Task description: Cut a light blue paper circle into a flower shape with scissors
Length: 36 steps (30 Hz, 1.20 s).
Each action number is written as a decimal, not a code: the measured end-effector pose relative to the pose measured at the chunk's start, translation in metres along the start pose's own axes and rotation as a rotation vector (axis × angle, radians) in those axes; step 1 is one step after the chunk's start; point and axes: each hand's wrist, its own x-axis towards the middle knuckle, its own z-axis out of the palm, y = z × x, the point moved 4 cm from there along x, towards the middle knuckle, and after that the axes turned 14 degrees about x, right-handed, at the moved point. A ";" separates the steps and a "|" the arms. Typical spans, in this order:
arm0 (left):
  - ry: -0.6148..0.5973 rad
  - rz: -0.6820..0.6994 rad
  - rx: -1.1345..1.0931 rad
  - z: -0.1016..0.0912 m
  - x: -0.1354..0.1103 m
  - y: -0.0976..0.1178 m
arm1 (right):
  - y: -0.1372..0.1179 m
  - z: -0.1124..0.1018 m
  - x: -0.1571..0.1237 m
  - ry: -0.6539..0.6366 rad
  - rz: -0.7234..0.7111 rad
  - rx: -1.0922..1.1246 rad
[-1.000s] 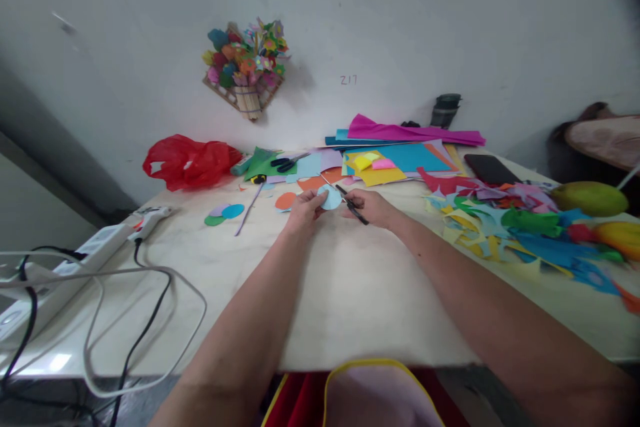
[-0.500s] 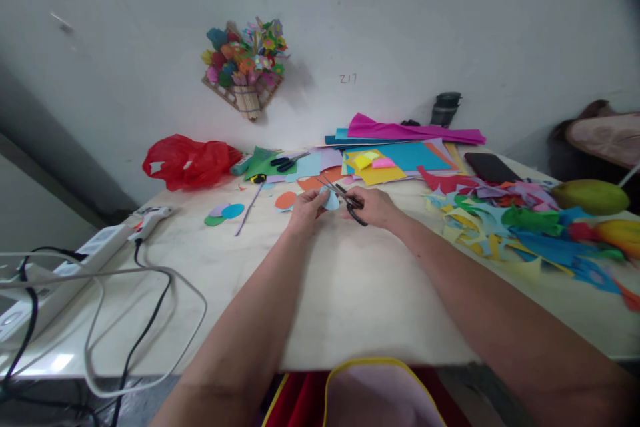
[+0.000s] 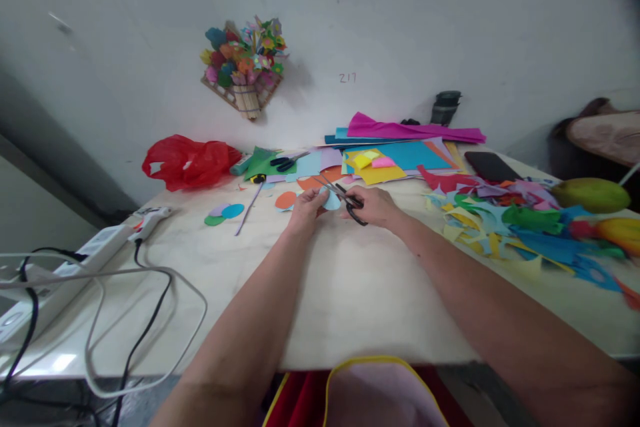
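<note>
Toward desk's far edge, light blue paper piece pinched by left hand; black scissors gripped by right hand, blades apart at paper. Coloured scraps heaped along right edge.

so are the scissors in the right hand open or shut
Open: the scissors in the right hand show two blades spread apart at the light blue paper the left hand holds.

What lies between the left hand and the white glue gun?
Head view: three overlapping paper circles, green, lilac and blue, and a thin purple stick lie between the left hand and the glue gun.
</note>
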 end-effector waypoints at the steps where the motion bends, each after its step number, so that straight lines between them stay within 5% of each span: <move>1: -0.007 0.005 -0.002 0.000 0.000 0.000 | -0.001 0.000 0.000 0.000 -0.004 -0.003; 36: 0.057 -0.032 -0.098 0.002 0.001 -0.003 | -0.006 0.002 -0.002 0.010 -0.034 0.029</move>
